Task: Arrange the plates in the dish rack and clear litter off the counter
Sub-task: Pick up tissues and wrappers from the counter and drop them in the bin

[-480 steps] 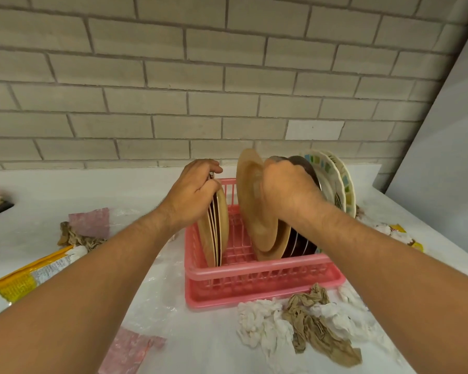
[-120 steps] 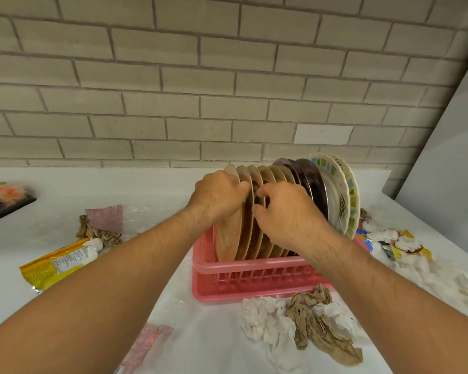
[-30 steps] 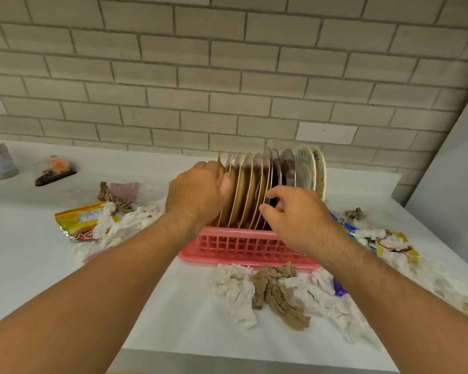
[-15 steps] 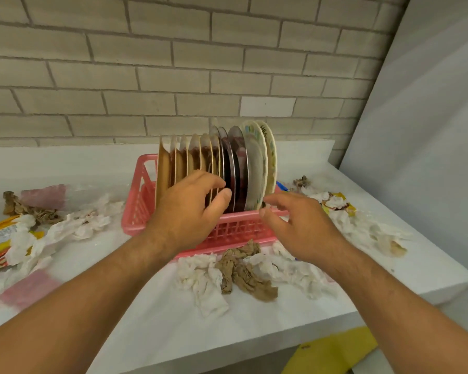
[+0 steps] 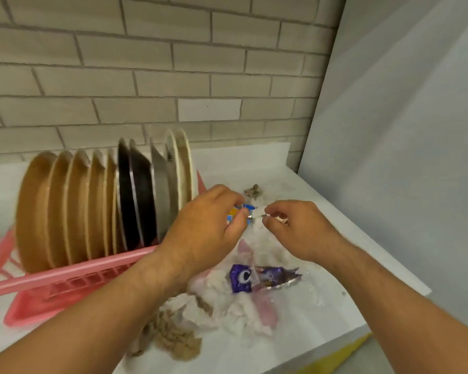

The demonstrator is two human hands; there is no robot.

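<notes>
The left hand (image 5: pixel 208 230) and right hand (image 5: pixel 299 229) pinch crumpled white litter (image 5: pixel 257 211) (blurred) beside upright plates (image 5: pixel 73 206) in pink rack (image 5: pixel 65 273).

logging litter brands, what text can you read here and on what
"C": white letter on the purple wrapper; the rest is creased, unreadable.
Too blurred to read: print on the blue and yellow wrapper at the left hand.
No text seen: plates, pink rack, white tissue.

Plates (image 5: pixel 92 206) stand upright in the pink rack (image 5: pixel 73 273); crumpled litter (image 5: pixel 238 309), seemingly tissue, lies beside.
</notes>
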